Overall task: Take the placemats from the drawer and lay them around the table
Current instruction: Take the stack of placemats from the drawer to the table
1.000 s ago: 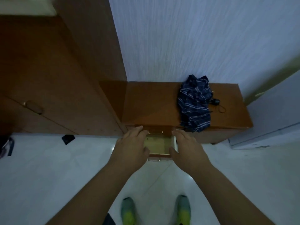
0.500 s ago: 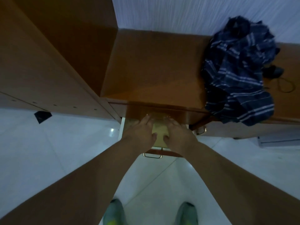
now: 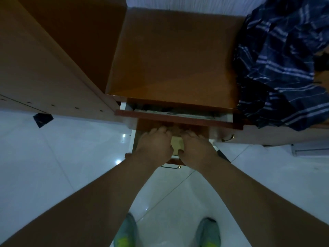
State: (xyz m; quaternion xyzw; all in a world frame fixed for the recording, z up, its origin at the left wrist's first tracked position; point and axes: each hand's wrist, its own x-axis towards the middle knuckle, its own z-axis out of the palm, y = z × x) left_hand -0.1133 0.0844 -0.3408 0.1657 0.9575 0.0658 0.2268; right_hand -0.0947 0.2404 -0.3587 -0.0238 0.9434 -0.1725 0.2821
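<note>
Both hands reach down into the open drawer [image 3: 131, 139] at 12 o'clock, the left hand [image 3: 154, 147] and right hand [image 3: 196, 150] lying flat with fingers [image 3: 161, 130] stretched out on the yellow placemats [image 3: 177, 144] inside, gripping nothing.

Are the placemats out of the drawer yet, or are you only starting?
Only starting. Done: the lower drawer is pulled open. In hand: the left hand and right hand both reach into it, onto something pale yellow, likely the placemats; whether they grip it is hidden. Left: lifting them out and laying them around a table, which isn't in view.
</note>
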